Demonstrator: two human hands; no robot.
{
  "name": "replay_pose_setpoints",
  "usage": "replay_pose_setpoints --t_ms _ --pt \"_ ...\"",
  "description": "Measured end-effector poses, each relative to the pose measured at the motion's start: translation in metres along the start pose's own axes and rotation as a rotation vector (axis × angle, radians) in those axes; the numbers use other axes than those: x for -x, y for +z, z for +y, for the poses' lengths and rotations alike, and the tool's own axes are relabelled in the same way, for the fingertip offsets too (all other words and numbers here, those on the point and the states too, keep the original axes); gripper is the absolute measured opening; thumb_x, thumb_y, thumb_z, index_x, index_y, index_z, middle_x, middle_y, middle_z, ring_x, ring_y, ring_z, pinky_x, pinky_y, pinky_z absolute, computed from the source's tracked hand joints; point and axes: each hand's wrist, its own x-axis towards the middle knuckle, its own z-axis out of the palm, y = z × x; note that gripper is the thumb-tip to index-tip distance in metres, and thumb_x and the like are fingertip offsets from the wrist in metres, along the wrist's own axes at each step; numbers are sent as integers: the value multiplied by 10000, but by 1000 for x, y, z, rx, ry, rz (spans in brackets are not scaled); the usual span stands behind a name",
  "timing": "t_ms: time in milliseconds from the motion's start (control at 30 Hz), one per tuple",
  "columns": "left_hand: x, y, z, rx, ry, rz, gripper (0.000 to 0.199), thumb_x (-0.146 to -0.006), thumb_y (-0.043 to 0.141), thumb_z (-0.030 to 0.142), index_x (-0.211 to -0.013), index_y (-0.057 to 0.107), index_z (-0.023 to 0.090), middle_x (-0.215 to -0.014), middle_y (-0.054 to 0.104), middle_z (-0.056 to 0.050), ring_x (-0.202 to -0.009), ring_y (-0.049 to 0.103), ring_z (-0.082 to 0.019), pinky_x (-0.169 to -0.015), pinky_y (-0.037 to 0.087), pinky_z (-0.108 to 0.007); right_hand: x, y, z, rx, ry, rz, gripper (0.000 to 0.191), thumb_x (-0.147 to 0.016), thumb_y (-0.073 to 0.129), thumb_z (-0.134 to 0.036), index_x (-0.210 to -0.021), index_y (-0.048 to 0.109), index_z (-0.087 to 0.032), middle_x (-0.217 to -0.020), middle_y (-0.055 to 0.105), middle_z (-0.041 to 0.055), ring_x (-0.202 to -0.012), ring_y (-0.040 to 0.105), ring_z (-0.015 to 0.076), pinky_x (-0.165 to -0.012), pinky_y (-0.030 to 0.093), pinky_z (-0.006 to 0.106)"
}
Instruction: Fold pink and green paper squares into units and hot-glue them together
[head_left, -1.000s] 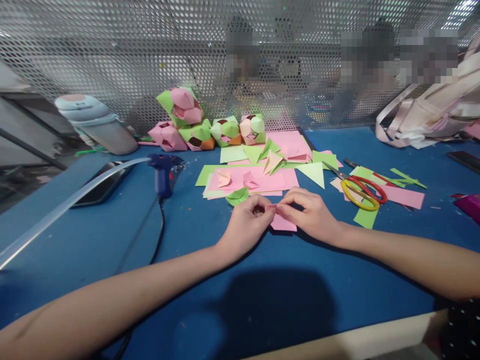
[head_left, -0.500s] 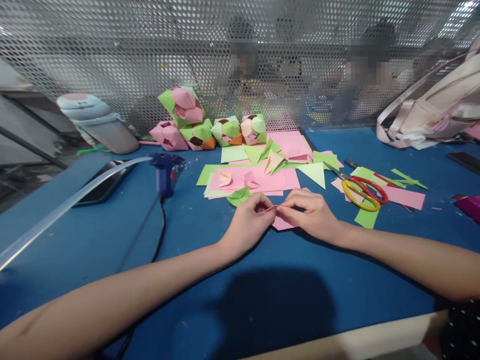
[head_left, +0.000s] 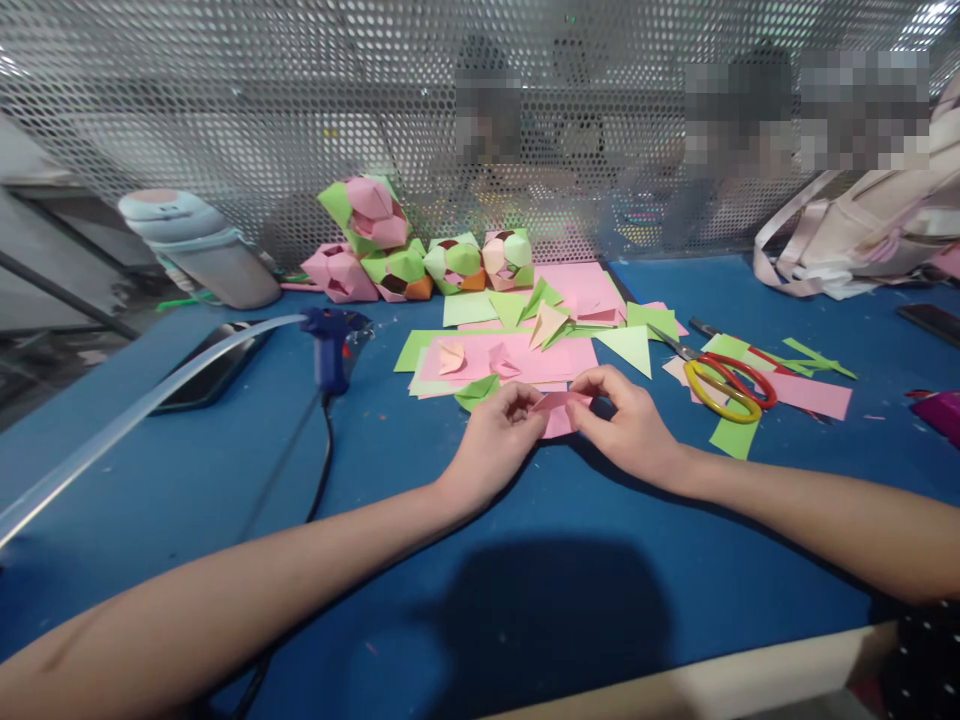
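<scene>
A small folded piece of pink paper [head_left: 558,418] is held between my two hands, just above the blue table. My left hand [head_left: 501,440] pinches its left end between thumb and fingers. At its right end my right hand [head_left: 624,425] grips the top corner the same way. Right behind my left hand lies a green folded piece [head_left: 477,392]. Farther back, two small folded pieces, one peach [head_left: 451,357] and one pink [head_left: 502,360], rest on pink sheets [head_left: 551,350]. The fingertips behind the paper are partly hidden.
Red-and-yellow scissors [head_left: 724,385] lie on paper scraps at right. A blue glue gun [head_left: 330,350] stands at left with its cable, near a phone [head_left: 210,368] and a bottle [head_left: 199,245]. Several paper balls [head_left: 397,268] sit before the mesh screen [head_left: 420,120]. A bag [head_left: 862,220] is back right.
My hands have moved slightly apart. The pink paper has been raised and turned, and more of its upper edge shows between my fingers.
</scene>
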Motion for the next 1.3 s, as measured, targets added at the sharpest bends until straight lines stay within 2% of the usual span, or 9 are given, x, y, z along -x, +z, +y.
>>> replay_pose_setpoints --t_ms 167,333,433,600,733,867,1000,1300 --pt "3 2 1 -11 -25 -54 132 -770 603 245 -718 509 168 -592 470 44 -519 400 -85 -496 307 -209 1 -1 0 -14 -51 28 147 -840 593 -155 -976 554 -193 -847 589 -1 -749 550 112 -706 451 240" --pt "4 2 3 58 -70 -57 142 -752 622 239 -714 503 171 -588 494 41 -504 413 -86 -485 319 -208 1 -2 -1 -41 -75 -26 52 -851 584 -164 -876 552 -197 -800 576 2 -730 545 127 -692 451 267" --pt "4 2 4 70 -71 -65 154 -755 626 242 -706 503 163 -588 494 42 -515 421 -82 -492 331 -202 0 -3 -3 -75 -142 -46 74 -866 549 -144 -810 543 -191 -782 562 11 -738 542 134 -701 455 279" --pt "5 2 2 136 -80 -70 197 -764 640 269 -704 486 162 -589 497 43 -531 457 -87 -496 359 -202 -1 -8 -7 -112 -208 -133 58 -886 534 -181 -880 591 -174 -869 582 53 -833 560 159 -766 466 315" --pt "4 2 1 153 -91 -77 186 -760 648 250 -725 487 163 -573 506 48 -515 472 -91 -488 380 -209 -1 -9 -8 -140 -187 -167 162 -931 474 -201 -846 610 -176 -870 592 54 -844 567 153 -783 468 312" --pt "3 2 1 130 -70 -58 195 -765 648 261 -722 483 165 -588 493 53 -513 464 -82 -483 378 -203 -1 -5 -7 -122 -108 -130 50 -891 551 -203 -905 596 -184 -880 607 36 -828 573 146 -767 474 291" --pt "3 2 0 105 -42 -57 202 -766 639 259 -691 470 175 -571 469 56 -506 452 -81 -470 366 -198 -2 -3 -6 -116 -47 -147 95 -897 541 -201 -962 608 -184 -915 632 38 -844 583 144 -766 476 278" --pt "4 3 1 127 -59 -78 164 -754 642 269 -740 510 173 -605 490 44 -523 463 -92 -484 385 -210 -2 -2 -5 -84 -68 -128 87 -873 534 -147 -893 608 -186 -835 617 17 -782 572 135 -730 455 269"
